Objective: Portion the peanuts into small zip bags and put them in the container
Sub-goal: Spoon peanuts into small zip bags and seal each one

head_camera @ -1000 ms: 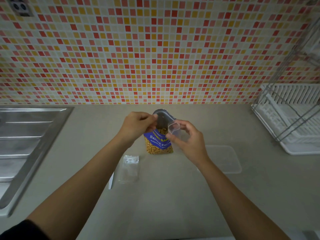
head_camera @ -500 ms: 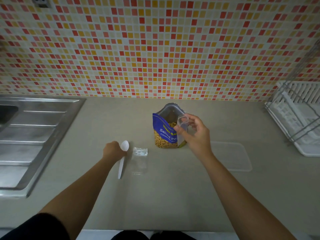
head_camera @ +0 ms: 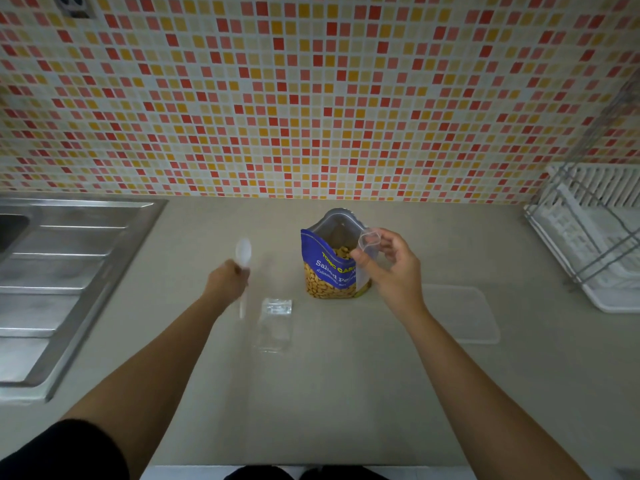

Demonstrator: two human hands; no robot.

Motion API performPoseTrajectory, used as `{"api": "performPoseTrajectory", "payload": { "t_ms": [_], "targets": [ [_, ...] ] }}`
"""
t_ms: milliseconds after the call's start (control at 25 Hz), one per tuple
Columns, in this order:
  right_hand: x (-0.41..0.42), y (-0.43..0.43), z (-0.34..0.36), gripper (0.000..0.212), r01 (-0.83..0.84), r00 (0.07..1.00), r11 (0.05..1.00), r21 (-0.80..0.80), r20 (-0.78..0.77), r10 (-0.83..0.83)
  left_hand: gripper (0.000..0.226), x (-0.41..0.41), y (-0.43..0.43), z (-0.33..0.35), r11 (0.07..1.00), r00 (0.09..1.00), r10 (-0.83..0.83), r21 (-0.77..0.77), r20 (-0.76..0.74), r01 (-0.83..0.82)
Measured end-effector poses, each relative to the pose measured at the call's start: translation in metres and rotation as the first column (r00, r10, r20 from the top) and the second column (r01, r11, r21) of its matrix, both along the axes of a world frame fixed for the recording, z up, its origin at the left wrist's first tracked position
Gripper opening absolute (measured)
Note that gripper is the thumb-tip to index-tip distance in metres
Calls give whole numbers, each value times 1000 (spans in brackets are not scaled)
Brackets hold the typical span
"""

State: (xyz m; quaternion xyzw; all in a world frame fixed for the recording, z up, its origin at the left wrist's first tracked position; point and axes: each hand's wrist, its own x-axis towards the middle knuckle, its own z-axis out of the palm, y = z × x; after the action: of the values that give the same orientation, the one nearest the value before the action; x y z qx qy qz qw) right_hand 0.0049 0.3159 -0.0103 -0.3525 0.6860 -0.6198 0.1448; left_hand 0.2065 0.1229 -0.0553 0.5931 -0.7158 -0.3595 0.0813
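A blue peanut bag [head_camera: 329, 268] stands open and upright in the middle of the counter, with peanuts showing inside. My right hand [head_camera: 391, 268] holds a small clear zip bag [head_camera: 367, 244] with its mouth open, just right of the peanut bag's top. Left of it, my left hand [head_camera: 227, 280] grips a white plastic spoon [head_camera: 243, 252], lifted off the counter with its bowl pointing away. More empty clear zip bags [head_camera: 275, 322] lie flat between my arms. A clear flat rectangular container piece [head_camera: 464, 313] lies on the counter at the right.
A steel sink drainboard [head_camera: 69, 271] fills the left side. A white dish rack with wire frame [head_camera: 595, 237] stands at the right. The tiled wall [head_camera: 311, 98] rises behind the beige counter [head_camera: 329, 393].
My left hand left the peanut bag, went down to the spoon on the counter, took hold of it and lifted it. My right hand kept the small zip bag beside the peanut bag.
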Motion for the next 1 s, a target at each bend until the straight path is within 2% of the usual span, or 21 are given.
{"api": "performPoseTrajectory", "payload": {
  "t_ms": [80,120,280,400,480,640,720,760,800,880,960,1000],
  "targets": [
    [-2,0,0,42,18,1000,1000,-3,11,-18,23,-20,5,37,998,936,43,50,-349,-27],
    [-3,0,0,42,25,1000,1000,-1,14,-25,23,-29,10,55,999,909,0,32,-416,14],
    [-5,0,-1,46,43,999,999,22,29,-43,23,-55,20,113,972,863,-205,8,-461,236],
    [-9,0,0,46,59,998,998,30,26,-60,25,-67,20,134,950,855,-313,-120,-414,290],
    [-11,0,0,47,68,997,997,32,33,-69,21,-76,20,136,959,858,-282,-165,-430,233],
    [-13,-2,0,47,60,997,997,50,34,-62,14,-96,23,132,980,815,-158,11,-557,198],
    [-15,-3,0,48,55,998,996,66,36,-58,9,-103,24,133,978,786,-152,23,-599,206],
    [-15,-3,1,49,55,998,996,73,35,-57,11,-107,24,133,974,804,-216,-58,-554,221],
    [-16,-3,1,50,54,998,995,79,32,-56,15,-110,24,133,945,837,-324,-187,-441,268],
    [-18,-3,2,50,48,999,996,82,21,-50,23,-117,28,130,803,859,-504,-415,-92,427],
    [-18,-3,3,50,43,999,996,80,11,-44,28,-125,33,125,682,822,-547,-487,156,546],
    [-18,-3,3,49,42,999,996,80,7,-42,29,-130,35,121,658,801,-555,-469,226,589]
  ]
}}
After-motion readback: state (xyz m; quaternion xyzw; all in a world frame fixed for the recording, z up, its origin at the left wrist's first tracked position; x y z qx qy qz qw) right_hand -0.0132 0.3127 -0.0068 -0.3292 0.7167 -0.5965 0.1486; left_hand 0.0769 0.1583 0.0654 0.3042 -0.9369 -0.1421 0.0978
